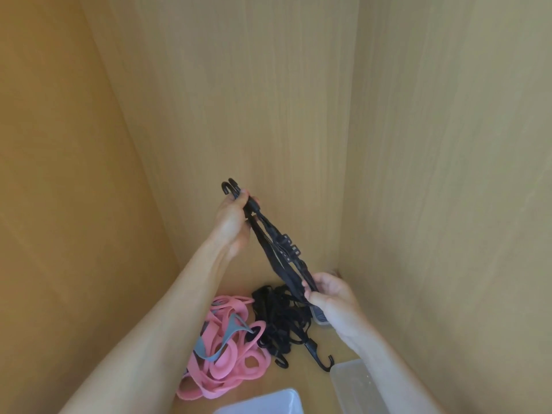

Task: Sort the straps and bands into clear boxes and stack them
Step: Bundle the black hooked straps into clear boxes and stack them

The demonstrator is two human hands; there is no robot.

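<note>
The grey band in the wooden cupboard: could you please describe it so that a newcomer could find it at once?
On the cupboard floor, left of the black strap heap, lies a pile of pink bands. The grey band is draped across its top, the only grey piece there.

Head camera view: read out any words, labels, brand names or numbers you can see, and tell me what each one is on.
None can be read.
The black straps, pink bands, clear boxes and wooden walls show no print.
A small grey thing behind the right hand looks patterned, but it is too blurred and hidden to read.
</note>
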